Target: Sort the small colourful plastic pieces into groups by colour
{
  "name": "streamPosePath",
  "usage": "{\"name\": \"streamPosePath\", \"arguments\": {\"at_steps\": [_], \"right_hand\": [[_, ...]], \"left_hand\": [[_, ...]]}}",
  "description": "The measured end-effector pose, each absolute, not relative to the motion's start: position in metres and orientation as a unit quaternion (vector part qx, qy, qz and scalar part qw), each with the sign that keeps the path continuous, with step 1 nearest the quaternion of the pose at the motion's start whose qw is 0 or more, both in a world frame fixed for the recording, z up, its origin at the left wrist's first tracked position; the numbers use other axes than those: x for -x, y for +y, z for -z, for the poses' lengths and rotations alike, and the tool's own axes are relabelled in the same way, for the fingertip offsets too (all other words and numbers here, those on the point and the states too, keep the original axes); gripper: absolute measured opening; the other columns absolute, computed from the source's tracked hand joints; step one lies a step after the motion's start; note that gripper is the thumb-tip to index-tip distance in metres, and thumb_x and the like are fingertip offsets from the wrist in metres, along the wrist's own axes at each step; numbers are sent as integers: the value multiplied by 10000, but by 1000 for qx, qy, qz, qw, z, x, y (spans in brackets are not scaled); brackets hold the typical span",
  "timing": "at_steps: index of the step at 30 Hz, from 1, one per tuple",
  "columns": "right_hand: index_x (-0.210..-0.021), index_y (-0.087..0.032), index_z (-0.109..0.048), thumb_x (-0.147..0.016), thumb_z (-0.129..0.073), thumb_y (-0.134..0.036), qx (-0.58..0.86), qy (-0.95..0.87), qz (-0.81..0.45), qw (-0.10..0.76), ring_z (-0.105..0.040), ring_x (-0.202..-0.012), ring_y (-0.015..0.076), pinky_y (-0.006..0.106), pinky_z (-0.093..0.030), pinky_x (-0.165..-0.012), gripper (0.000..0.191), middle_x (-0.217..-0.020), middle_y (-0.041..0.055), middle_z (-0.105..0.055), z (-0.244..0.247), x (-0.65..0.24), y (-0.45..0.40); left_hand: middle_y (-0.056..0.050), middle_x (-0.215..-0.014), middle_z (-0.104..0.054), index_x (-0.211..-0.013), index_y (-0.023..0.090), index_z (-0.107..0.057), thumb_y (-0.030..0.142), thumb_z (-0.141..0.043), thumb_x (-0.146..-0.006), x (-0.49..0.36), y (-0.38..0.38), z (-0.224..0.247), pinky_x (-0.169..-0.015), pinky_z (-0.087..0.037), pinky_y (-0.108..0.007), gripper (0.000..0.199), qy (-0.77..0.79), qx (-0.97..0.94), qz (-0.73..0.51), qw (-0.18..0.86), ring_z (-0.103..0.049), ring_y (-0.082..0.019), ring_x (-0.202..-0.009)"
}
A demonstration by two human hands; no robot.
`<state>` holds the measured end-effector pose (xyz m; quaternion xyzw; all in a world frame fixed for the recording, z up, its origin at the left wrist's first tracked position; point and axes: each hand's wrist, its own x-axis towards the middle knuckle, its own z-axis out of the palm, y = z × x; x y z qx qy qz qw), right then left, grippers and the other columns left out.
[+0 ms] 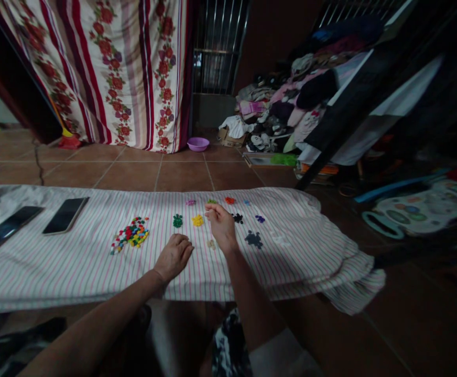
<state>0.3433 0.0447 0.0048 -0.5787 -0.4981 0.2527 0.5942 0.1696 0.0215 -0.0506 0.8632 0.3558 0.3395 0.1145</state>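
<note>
My right hand (221, 226) is over the striped cloth, its thumb and fingertips pinched together beside a small light-green pile (211, 201). Anything in that pinch is too small to make out. My left hand (173, 257) rests on the cloth with its fingers curled, their undersides hidden. Near it are a mixed heap of small bead-like pieces (132, 234), a green pile (177, 220) and a yellow pile (197, 220). Beige pieces (211, 244) lie between my hands. Around my right hand are orange (229, 200), black (238, 218), purple (260, 219) and dark grey (254, 239) piles.
Two phones (65, 215) lie at the left on the striped cloth (75, 272). White pieces (281, 239) and a pink pile (190, 202) are also on it. Beyond stand a purple basin (198, 144), a floral curtain (134, 73) and heaped clothes (283, 104).
</note>
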Motion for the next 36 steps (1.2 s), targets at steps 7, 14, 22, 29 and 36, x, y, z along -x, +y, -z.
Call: {"name": "streamPosePath", "arguments": {"at_steps": [7,14,22,29,36], "right_hand": [[-923,-218,-669,-835,-442,-302,573,-488,-256,606,-678,-819,186,324,-541,-765,257,-930,48,-713,-10,-344,41],[-911,-225,-672,-830,-441,-306,567,-488,-258,612,-680,-802,187,317,-538,-748,257,-925,41,-714,-9,-344,43],[-875,-215,-678,-820,-466,-308,561,-483,-258,621,-679,-746,191,305,-544,-700,238,-852,50,-719,-5,-344,44],[-869,-198,-678,-813,-447,-287,581,-496,-226,604,-683,-722,178,290,-540,-698,254,-850,53,-726,2,-347,49],[-876,-188,-683,-815,-442,-275,587,-511,-225,587,-682,-745,177,287,-540,-715,263,-862,64,-727,-1,-345,46]], "left_hand": [[-71,-891,-679,-913,188,-638,224,-405,-914,-176,36,42,-845,-530,-357,236,331,-882,-315,116,-611,-174,-903],[-62,-954,-682,-1012,208,-664,236,-415,-892,-192,100,17,-846,-509,-307,278,411,-878,-215,117,-636,-176,-911],[-143,-1126,-587,-1226,233,-601,342,-453,-895,-216,170,17,-768,-503,-367,379,508,-850,-130,55,-613,-247,-931],[-103,-1145,-568,-1161,282,-643,386,-495,-869,-223,192,30,-772,-502,-346,344,469,-873,-115,61,-601,-222,-920],[-102,-1013,-616,-986,192,-674,298,-412,-902,-212,201,41,-864,-479,-327,294,447,-879,-148,72,-584,-199,-940]]}}
